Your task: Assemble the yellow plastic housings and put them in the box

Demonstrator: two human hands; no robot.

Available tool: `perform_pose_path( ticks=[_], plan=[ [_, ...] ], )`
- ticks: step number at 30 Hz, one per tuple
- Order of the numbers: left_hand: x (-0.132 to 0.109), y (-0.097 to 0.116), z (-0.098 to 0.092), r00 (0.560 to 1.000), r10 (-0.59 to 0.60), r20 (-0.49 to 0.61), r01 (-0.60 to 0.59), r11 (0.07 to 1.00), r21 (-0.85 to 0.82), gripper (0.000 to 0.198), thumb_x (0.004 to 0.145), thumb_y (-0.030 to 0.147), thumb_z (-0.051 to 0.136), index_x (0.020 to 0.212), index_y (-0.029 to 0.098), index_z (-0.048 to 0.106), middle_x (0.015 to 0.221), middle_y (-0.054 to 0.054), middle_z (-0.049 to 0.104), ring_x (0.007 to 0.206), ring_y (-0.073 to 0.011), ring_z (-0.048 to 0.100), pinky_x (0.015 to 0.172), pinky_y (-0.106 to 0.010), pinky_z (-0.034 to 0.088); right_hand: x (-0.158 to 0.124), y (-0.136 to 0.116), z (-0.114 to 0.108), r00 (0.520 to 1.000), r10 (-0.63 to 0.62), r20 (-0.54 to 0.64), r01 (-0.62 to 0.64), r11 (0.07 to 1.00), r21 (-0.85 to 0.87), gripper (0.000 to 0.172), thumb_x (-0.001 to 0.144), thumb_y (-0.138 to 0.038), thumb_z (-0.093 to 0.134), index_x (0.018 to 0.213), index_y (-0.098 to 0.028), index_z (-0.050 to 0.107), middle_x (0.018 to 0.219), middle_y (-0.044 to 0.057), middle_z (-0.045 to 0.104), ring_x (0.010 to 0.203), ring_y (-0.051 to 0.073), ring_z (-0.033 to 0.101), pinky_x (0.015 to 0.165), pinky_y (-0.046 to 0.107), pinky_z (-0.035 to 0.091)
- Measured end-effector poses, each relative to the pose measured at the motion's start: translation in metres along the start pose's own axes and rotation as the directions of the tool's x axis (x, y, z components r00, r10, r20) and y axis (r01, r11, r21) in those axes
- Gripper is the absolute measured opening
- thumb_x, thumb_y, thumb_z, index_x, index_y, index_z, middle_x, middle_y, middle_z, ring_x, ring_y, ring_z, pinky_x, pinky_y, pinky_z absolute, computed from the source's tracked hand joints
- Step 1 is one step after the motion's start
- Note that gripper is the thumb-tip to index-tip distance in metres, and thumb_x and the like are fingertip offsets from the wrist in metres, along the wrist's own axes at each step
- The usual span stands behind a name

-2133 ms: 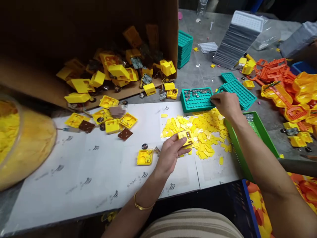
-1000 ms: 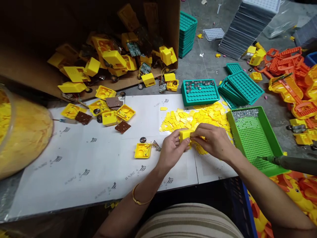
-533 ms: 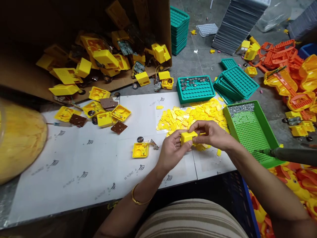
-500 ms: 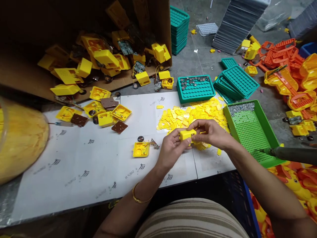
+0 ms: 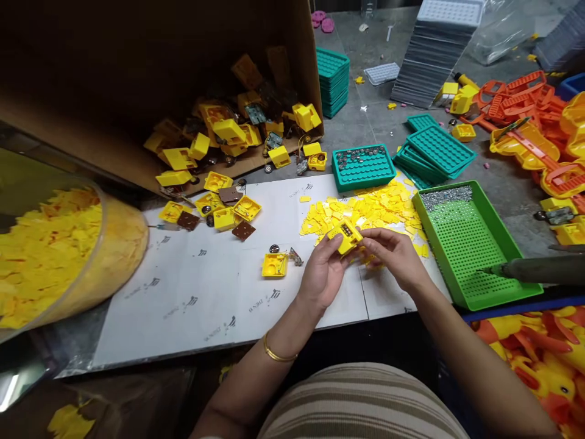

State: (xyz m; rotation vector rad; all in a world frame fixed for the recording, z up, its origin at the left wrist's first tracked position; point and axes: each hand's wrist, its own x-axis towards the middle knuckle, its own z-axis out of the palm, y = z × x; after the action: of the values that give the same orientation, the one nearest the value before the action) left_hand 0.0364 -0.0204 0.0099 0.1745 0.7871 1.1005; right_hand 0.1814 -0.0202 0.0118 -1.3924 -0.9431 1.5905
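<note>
My left hand (image 5: 323, 271) grips a small yellow plastic case (image 5: 345, 236), tilted so that a recess with dark round pieces shows on its upper face. The fingers of my right hand (image 5: 393, 253) pinch the case's right edge. Just beyond both hands lies a heap of flat yellow pieces (image 5: 375, 207). To the left of my left hand an open yellow case half (image 5: 274, 264) rests on the white board, with wires and a small metal part (image 5: 295, 256) beside it and a round speaker (image 5: 274, 249) behind it.
Yellow cases and brown plates (image 5: 243, 230) lie at the board's back left, before a cardboard box (image 5: 315, 79). A clear tub (image 5: 123, 244) stands left. Teal tray (image 5: 364, 177), green basket (image 5: 525, 277) and a dark tool (image 5: 539, 270) are at the right.
The yellow case has been turned, so its recess now shows. My right hand has shifted slightly right and down. The view has swung left, bringing more of the tub into sight.
</note>
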Motion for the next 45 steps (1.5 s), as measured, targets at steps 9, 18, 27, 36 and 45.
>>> perform_pose_path(
  ticks=[9, 18, 27, 36, 45],
  plan=[
    [-0.017, -0.017, 0.009, 0.992, 0.111, 0.051, -0.116, 0.989, 0.097, 0.030, 0.080, 0.027, 0.066, 0.108, 0.019, 0.063, 0.113, -0.006, 0.067, 0.108, -0.0194, 0.060, 0.093, -0.034, 0.047, -0.011, 0.011, -0.001, 0.997, -0.043, 0.065, 0.037, 0.995, 0.093, 0.032, 0.066, -0.044, 0.076, 0.083, -0.017, 0.069, 0.077, 0.003, 0.069, 0.065, 0.013, 0.063, 0.049, 0.020, 0.049],
    [-0.031, -0.028, 0.014, 0.993, 0.115, 0.011, -0.115, 0.979, 0.167, 0.033, 0.076, 0.025, 0.070, 0.108, 0.019, 0.062, 0.113, -0.005, 0.067, 0.112, -0.0200, 0.058, 0.097, -0.033, 0.045, -0.019, 0.023, -0.015, 0.944, -0.303, 0.130, 0.321, 0.933, -0.160, 0.019, 0.079, -0.034, 0.063, 0.091, -0.018, 0.062, 0.086, 0.002, 0.065, 0.070, 0.013, 0.062, 0.062, 0.024, 0.052],
    [-0.068, -0.043, -0.016, 0.988, -0.067, -0.138, 0.108, 0.942, 0.319, 0.029, 0.077, 0.029, 0.071, 0.102, 0.016, 0.064, 0.108, -0.006, 0.068, 0.095, -0.0158, 0.062, 0.082, -0.026, 0.049, -0.044, 0.046, -0.009, 0.876, -0.454, 0.164, 0.445, 0.628, -0.639, 0.021, 0.083, -0.026, 0.050, 0.066, -0.018, 0.060, 0.057, -0.001, 0.060, 0.051, 0.010, 0.052, 0.053, 0.022, 0.038],
    [-0.060, -0.025, -0.024, 0.978, 0.027, -0.206, 0.046, 0.939, 0.342, 0.054, 0.066, 0.018, 0.078, 0.113, 0.019, 0.051, 0.099, -0.004, 0.070, 0.080, -0.0141, 0.070, 0.071, -0.022, 0.053, -0.021, 0.029, -0.055, 0.880, -0.470, 0.068, 0.271, 0.378, -0.885, 0.014, 0.085, -0.025, 0.058, 0.090, -0.020, 0.070, 0.094, 0.006, 0.067, 0.079, 0.018, 0.063, 0.069, 0.029, 0.045],
    [-0.060, -0.029, -0.020, 0.987, -0.076, -0.141, 0.128, 0.902, 0.411, 0.050, 0.071, 0.014, 0.071, 0.117, 0.020, 0.051, 0.101, -0.005, 0.068, 0.086, -0.0166, 0.071, 0.072, -0.022, 0.057, -0.015, 0.022, -0.062, 0.839, -0.540, 0.069, 0.371, 0.474, -0.799, 0.013, 0.085, -0.025, 0.057, 0.083, -0.017, 0.068, 0.087, 0.006, 0.063, 0.076, 0.016, 0.059, 0.064, 0.028, 0.046]
  ],
)
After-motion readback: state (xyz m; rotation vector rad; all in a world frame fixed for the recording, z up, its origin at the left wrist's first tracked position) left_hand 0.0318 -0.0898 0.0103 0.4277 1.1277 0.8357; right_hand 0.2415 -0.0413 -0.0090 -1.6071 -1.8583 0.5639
